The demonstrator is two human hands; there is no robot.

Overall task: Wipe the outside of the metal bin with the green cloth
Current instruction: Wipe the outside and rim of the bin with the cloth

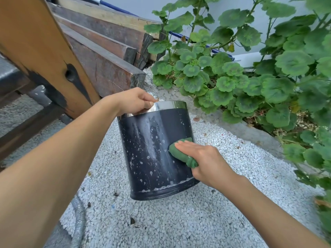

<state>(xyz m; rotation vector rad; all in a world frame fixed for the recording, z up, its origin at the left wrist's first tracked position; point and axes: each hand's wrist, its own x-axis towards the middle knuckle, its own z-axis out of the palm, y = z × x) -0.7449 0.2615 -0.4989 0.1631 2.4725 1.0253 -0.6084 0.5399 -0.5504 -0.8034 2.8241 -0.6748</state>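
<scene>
A dark blue metal bin [148,151] with a shiny silver rim stands tilted on white pebble ground, its wet side flecked with soap suds. My left hand [135,102] grips the silver rim at the top left. My right hand [202,160] presses a bunched green cloth [179,151] flat against the bin's lower right side, fingers laid over the cloth.
Stacked dark wooden beams [107,56] and a slanted orange plank [41,51] lie to the left and behind. A leafy green plant [259,74] crowds the right side. A grey corrugated hose [78,221] runs along the ground at lower left.
</scene>
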